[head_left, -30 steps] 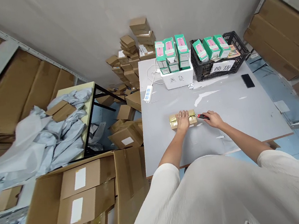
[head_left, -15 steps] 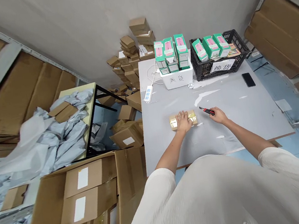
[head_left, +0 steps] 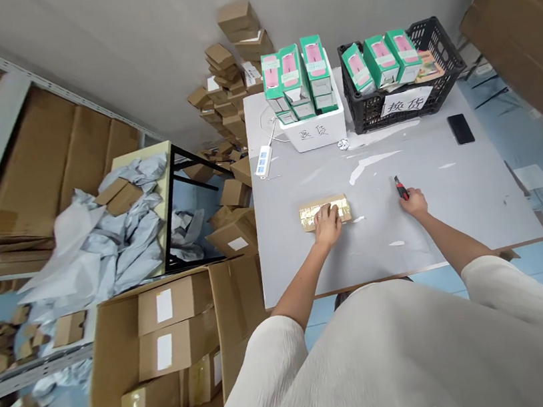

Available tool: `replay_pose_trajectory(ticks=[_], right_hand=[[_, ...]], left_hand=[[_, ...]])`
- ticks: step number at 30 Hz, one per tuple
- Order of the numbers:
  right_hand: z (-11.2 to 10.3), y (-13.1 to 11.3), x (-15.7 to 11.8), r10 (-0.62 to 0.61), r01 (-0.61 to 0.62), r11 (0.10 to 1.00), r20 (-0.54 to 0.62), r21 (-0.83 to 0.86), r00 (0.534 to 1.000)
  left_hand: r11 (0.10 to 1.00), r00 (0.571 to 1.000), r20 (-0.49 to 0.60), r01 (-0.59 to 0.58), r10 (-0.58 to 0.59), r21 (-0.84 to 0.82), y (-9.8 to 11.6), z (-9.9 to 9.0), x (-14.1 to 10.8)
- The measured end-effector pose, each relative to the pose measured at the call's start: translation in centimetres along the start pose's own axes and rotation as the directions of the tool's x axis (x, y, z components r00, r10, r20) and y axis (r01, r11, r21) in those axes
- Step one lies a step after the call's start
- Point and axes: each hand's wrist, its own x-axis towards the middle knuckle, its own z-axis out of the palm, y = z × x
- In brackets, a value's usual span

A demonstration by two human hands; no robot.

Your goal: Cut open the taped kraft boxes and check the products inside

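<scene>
A small cardboard box (head_left: 308, 217) wrapped in shiny yellowish tape lies on the grey table. Across its top and near side, my left hand (head_left: 327, 224) rests with the fingers bent, gripping it. To the right, well apart from the box, my right hand (head_left: 413, 202) is closed round a red and black utility knife (head_left: 402, 190). The knife's front end points away from me, just above the tabletop; I cannot make out how much blade is out.
At the back of the grey table (head_left: 385, 261) stand a white bin (head_left: 317, 135) and a black crate (head_left: 376, 120), both with green-and-pink boxes. A power strip (head_left: 264, 161) and phone (head_left: 460, 129) lie nearby. Left is a large open carton (head_left: 241, 315) holding boxes.
My right hand has moved right, away from the box, and the knife has turned from pointing left to pointing away from me. My left hand's fingers are more bent on the box.
</scene>
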Motion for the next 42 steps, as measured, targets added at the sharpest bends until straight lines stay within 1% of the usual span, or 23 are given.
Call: replay_pose_trajectory(ticks=[2, 7, 11, 13, 16, 18, 19, 20, 21, 23, 25, 26, 27, 29, 30, 32, 33, 37, 39, 42], right_hand=[[0.5, 0.1, 0.8, 0.015, -0.015, 1.000, 0.010, -0.013, 1.000], [1.5, 0.7, 1.9, 0.009, -0.006, 0.998, 0.039, -0.057, 0.999], [2.0, 1.2, 1.9, 0.021, -0.016, 0.995, 0.051, -0.101, 0.998], [2.0, 1.1, 1.6, 0.016, -0.013, 0.993, 0.023, -0.119, 1.000], [2.0, 0.0, 0.9, -0.039, 0.031, 0.992, -0.060, -0.123, 0.997], [1.9, -1.7, 0.3, -0.117, 0.110, 0.990, -0.083, -0.089, 0.990], [1.9, -2.8, 0.0, -0.171, 0.167, 0.984, -0.071, -0.059, 0.983], [1.9, -4.0, -0.5, -0.238, 0.237, 0.971, -0.048, -0.016, 0.970], [1.9, -5.4, -1.0, -0.324, 0.324, 0.945, -0.004, 0.044, 0.946], [2.1, -8.3, -2.2, -0.493, 0.470, 0.861, 0.094, 0.193, 0.865], [2.4, -11.2, -3.5, -0.604, 0.547, 0.780, 0.142, 0.304, 0.784], [2.6, -12.5, -4.2, -0.634, 0.565, 0.752, 0.140, 0.341, 0.760], [2.8, -13.7, -4.7, -0.651, 0.573, 0.735, 0.137, 0.363, 0.747], [3.2, -15.5, -5.6, -0.681, 0.603, 0.709, 0.133, 0.365, 0.720], [3.3, -16.1, -5.9, -0.689, 0.616, 0.705, 0.132, 0.352, 0.713], [3.5, -16.5, -6.1, -0.693, 0.634, 0.707, 0.126, 0.312, 0.710], [3.4, -16.4, -6.2, -0.688, 0.638, 0.713, 0.116, 0.290, 0.717], [2.3, -14.5, -6.6, -0.659, 0.639, 0.743, 0.050, 0.201, 0.750], [1.3, -13.4, -7.0, -0.636, 0.621, 0.766, 0.057, 0.168, 0.770], [-0.2, -12.4, -7.6, -0.591, 0.571, 0.804, 0.108, 0.169, 0.800]], left_hand=[[1.000, 1.000, 0.011, 0.007, -0.007, 0.005, -0.1, 0.0, -0.1], [1.000, 1.000, 0.017, 0.012, -0.012, 0.010, -0.3, 0.1, -0.5], [1.000, 0.999, 0.026, 0.021, -0.021, 0.007, -0.4, 0.2, -0.6], [1.000, 0.999, 0.028, 0.023, -0.023, -0.007, -0.6, 0.2, -0.5], [0.999, 1.000, 0.024, 0.000, 0.002, -0.054, -1.2, -0.1, -0.3], [0.995, 1.000, 0.009, -0.019, 0.020, -0.095, -1.9, -0.5, -0.4], [0.993, 1.000, -0.004, -0.020, 0.019, -0.113, -2.3, -0.8, -0.4], [0.992, 1.000, -0.020, -0.010, 0.007, -0.125, -2.8, -1.0, -0.5], [0.991, 0.999, -0.039, 0.011, -0.016, -0.131, -3.4, -1.2, -0.6], [0.988, 0.993, -0.084, 0.077, -0.089, -0.134, -4.5, -1.6, -0.9], [0.976, 0.975, -0.131, 0.161, -0.180, -0.146, -5.6, -1.7, -1.3], [0.966, 0.963, -0.147, 0.203, -0.227, -0.161, -6.2, -1.7, -1.5], [0.953, 0.951, -0.153, 0.240, -0.269, -0.183, -6.6, -1.6, -1.6], [0.925, 0.936, -0.130, 0.289, -0.327, -0.246, -7.4, -1.3, -1.8], [0.913, 0.935, -0.110, 0.297, -0.338, -0.280, -7.6, -1.1, -1.9], [0.895, 0.940, -0.077, 0.289, -0.332, -0.340, -7.7, -0.7, -2.0], [0.889, 0.944, -0.067, 0.277, -0.322, -0.364, -7.6, -0.5, -2.0], [0.883, 0.967, -0.029, 0.219, -0.253, -0.414, -6.4, 0.2, -2.2], [0.890, 0.975, -0.030, 0.188, -0.220, -0.416, -5.8, 0.5, -2.2], [0.886, 0.978, -0.046, 0.166, -0.205, -0.433, -5.3, 0.8, -2.3]])
